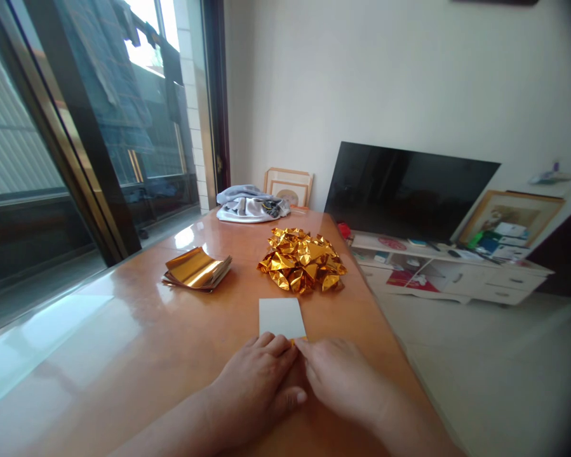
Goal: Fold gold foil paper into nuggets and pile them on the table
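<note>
A sheet of gold foil paper (281, 316) lies pale side up on the table in front of me, with a thin gold strip showing along its near edge. My left hand (261, 374) bears down on that near edge with curled fingers, its thumb apart over the tabletop. Close beside it, my right hand (335, 371) has its fingers drawn together on the strip at the sheet's near right; it is slightly blurred. Beyond the sheet is a heap of folded gold paper ingots (304, 260). A stack of gold foil sheets (197, 270) rests to the left.
The glossy wooden table (123, 355) has its right edge close to my right arm. At its far end lies a bundle of pale cloth (249, 206). Past the right edge stand a white cabinet (456, 276) and a large dark television (409, 190). Glass sliding doors (99, 127) line the left.
</note>
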The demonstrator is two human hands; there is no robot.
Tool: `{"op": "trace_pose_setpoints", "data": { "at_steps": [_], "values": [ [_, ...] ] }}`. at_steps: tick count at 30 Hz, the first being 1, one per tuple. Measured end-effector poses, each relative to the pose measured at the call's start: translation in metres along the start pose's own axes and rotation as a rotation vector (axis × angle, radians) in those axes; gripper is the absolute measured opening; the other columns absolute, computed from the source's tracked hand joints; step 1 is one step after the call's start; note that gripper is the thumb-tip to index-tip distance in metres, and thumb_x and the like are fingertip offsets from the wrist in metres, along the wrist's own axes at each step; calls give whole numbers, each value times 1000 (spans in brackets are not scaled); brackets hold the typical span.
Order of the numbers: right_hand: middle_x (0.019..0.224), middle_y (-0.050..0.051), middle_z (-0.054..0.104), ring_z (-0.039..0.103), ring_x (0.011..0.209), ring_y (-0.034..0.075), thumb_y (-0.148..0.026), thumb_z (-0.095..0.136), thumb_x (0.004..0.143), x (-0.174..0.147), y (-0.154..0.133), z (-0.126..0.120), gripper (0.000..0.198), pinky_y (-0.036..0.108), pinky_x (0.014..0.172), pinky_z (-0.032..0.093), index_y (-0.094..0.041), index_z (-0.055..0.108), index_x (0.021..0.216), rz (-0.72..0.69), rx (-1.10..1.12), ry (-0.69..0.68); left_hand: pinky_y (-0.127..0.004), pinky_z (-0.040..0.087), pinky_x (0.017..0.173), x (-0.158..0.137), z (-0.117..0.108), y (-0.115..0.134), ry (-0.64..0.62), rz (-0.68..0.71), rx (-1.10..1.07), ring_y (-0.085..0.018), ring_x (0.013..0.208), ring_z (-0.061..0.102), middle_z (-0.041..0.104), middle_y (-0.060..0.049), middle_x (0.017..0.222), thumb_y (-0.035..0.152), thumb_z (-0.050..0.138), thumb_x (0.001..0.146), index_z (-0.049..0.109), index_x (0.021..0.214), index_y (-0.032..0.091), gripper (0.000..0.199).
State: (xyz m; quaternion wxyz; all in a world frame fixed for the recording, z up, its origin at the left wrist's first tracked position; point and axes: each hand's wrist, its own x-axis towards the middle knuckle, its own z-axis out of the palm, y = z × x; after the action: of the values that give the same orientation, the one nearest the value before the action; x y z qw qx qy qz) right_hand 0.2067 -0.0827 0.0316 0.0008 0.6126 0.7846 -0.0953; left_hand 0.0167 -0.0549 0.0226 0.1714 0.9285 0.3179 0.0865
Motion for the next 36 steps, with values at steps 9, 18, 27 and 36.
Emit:
{"op": "trace_pose_setpoints", "data": {
  "at_steps": [9,18,27,36],
  "values": [
    [101,16,76,73,93,29,-28,59,88,-7,-11,-9,37,34,79,50,-17,68,122,77,-121,-117,-44,47,98,0,-1,0,-20,-48,-11,-29,108,55,61,-8,113,52,52,94,63,128,28,43],
    [96,17,77,74,89,30,-26,58,88,-7,-12,-11,28,34,77,53,-16,74,108,78,-163,-108,-44,46,97,5,0,1,-13,-45,20,-29,107,54,60,-9,115,51,54,94,63,130,29,43],
    [101,16,77,74,91,35,-17,53,88,-9,-21,-27,37,40,75,56,-16,71,120,106,-185,-140,-47,42,93,-3,-16,-10,14,-90,91,-30,107,56,64,-7,111,51,53,94,73,108,33,31],
    [95,16,78,73,89,34,-23,51,88,-11,-8,-8,37,42,76,55,-18,73,117,77,-156,-31,-48,35,95,-13,-36,-23,-23,-172,77,-31,115,53,67,-4,120,48,56,91,79,90,34,26]
  ]
}}
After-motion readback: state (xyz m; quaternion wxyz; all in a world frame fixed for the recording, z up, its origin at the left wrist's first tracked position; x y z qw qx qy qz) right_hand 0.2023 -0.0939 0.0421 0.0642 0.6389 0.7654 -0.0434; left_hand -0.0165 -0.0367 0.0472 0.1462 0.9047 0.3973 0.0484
